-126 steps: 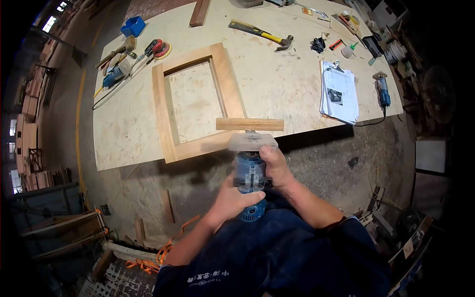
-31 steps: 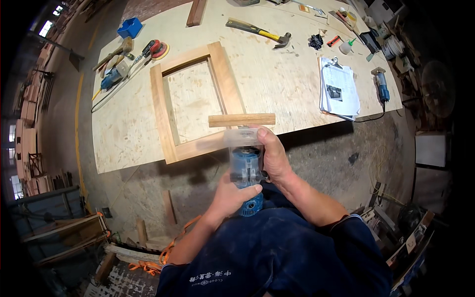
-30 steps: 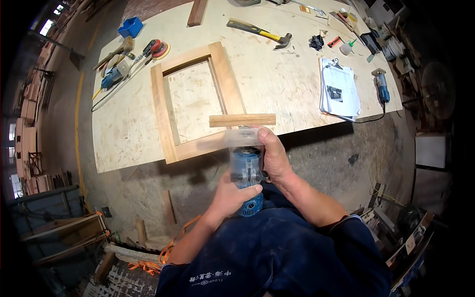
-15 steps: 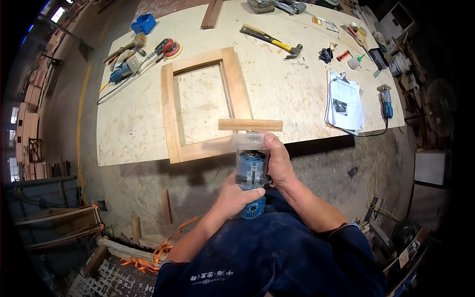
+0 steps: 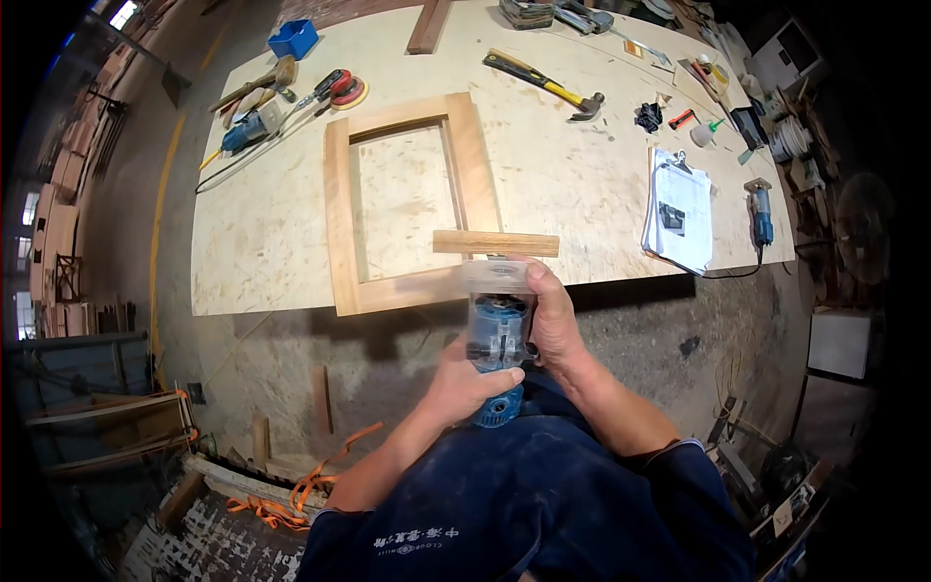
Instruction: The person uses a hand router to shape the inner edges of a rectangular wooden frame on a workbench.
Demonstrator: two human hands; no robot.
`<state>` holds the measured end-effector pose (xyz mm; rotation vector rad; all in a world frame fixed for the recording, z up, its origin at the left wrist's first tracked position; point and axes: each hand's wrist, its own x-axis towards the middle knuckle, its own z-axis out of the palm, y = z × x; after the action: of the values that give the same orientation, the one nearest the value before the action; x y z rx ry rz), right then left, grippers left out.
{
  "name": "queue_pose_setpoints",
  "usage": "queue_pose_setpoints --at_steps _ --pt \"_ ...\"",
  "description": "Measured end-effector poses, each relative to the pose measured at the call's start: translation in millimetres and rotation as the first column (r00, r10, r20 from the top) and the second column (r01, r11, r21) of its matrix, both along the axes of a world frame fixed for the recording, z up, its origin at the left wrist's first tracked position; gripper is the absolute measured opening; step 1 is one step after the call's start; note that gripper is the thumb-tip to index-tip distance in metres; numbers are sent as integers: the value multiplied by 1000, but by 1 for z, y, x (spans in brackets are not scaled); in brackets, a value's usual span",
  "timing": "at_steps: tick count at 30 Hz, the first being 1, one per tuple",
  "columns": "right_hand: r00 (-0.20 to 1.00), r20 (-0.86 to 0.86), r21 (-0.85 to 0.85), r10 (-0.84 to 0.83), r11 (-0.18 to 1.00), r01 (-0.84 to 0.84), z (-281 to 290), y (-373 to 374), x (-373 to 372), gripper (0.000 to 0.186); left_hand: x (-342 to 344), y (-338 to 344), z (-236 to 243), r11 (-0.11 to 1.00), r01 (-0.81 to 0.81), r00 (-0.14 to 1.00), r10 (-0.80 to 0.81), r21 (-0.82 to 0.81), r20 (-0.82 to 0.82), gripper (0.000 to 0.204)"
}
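Both of my hands hold a blue trim router point(image 5: 498, 339) with a clear plastic base, in front of the table's near edge. My left hand point(image 5: 467, 384) wraps the lower blue body, thumb across it. Higher up, my right hand point(image 5: 555, 308) grips the side of the clear base, its thumb near the rim. Just beyond the base lies a short wooden strip point(image 5: 497, 242), set crosswise; whether it is fixed to the base cannot be made out. A rectangular wooden frame point(image 5: 339, 213) rests flat on the table, its near right corner behind the router and strip.
The pale plywood table point(image 5: 572, 184) bears a hammer point(image 5: 543, 84), a clipboard point(image 5: 679, 209), a second blue power tool point(image 5: 761, 213), a sander point(image 5: 346, 90), another corded blue tool point(image 5: 247, 131) and a blue box point(image 5: 293, 39). Orange strap point(image 5: 281, 506) lies at lower left.
The table and its things sit slightly further right in the picture, as the view has shifted a little. Both hands keep the same hold on the router.
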<state>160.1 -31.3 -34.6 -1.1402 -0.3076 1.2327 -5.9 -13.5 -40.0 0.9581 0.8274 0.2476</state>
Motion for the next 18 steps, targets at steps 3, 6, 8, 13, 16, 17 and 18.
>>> queue_pose_setpoints --at_steps 3,6,8,13,16,17,18 --pt "998 62 -23 -33 999 35 -1 1 0 47 -1 1 -2 1000 15 999 -14 9 -31 52" --pt "1000 14 -17 -23 1000 24 8 1 0 48 0 4 3 998 52 998 -51 32 -48 53" --pt "999 30 7 23 1000 -23 11 1 2 49 2 4 3 998 42 999 -41 40 -16 53" --pt "999 20 27 34 999 -35 13 5 3 49 2 6 0 999 21 999 -22 27 27 52" --pt "999 39 38 38 999 -39 6 6 5 48 3 7 0 1000 21 999 -22 20 34 51" --pt "999 46 22 17 1000 -18 2 7 5 48 3 7 1 999 25 999 -26 24 22 51" --pt "999 47 25 15 1000 -16 -1 7 6 48 3 7 0 999 27 999 -28 27 23 51"
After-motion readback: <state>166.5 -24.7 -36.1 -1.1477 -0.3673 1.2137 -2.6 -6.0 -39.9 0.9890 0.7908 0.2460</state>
